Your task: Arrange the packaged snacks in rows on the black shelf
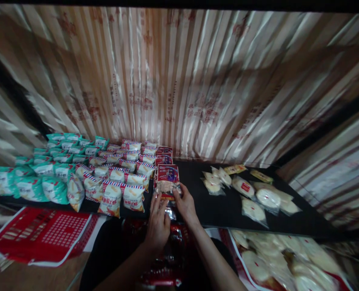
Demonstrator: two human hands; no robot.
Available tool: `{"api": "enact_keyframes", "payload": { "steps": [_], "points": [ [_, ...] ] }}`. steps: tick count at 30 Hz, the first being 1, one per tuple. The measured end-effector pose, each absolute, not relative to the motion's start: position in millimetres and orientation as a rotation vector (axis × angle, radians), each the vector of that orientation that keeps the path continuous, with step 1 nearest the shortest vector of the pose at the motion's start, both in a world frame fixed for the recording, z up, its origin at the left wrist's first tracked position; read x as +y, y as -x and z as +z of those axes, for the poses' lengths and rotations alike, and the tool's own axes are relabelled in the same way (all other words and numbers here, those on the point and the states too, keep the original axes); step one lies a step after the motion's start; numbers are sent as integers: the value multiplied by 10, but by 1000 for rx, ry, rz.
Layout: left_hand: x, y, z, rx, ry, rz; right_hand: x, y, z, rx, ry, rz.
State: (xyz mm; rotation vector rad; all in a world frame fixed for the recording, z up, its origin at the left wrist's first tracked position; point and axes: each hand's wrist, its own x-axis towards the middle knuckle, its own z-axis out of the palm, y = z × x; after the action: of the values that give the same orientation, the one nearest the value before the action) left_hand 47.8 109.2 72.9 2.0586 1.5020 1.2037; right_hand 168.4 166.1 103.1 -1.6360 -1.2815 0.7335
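Observation:
My left hand point(158, 224) and my right hand point(184, 204) meet at the front edge of a black shelf point(216, 202). Both pinch a red and blue snack packet point(167, 181) that stands at the front of a short row of like packets point(163, 155). The left fingers touch its lower left corner, the right fingers its lower right corner. Left of it lie rows of red, white and blue striped snack bags point(121, 173), then green bags point(43, 173) further left. Below my hands a dark bundle of red packets point(164, 270) is blurred.
Clear packets of round white cakes point(252, 194) lie scattered on the shelf's right part. A red basket point(43, 234) sits low at the left. A red-rimmed box of white cakes point(282, 262) is at the lower right. Striped shiny sheeting point(179, 81) backs the shelf.

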Motion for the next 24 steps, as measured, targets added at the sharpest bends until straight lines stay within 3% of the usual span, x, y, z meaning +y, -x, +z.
{"api": "enact_keyframes", "payload": {
  "steps": [14, 24],
  "points": [
    [1395, -464, 544, 1530, -2050, 1198, 1798, -1643, 1071, -1641, 1872, 383],
    [1436, -485, 487, 1568, -2018, 1143, 1817, -1652, 1051, -1689, 1972, 382]
  ]
}}
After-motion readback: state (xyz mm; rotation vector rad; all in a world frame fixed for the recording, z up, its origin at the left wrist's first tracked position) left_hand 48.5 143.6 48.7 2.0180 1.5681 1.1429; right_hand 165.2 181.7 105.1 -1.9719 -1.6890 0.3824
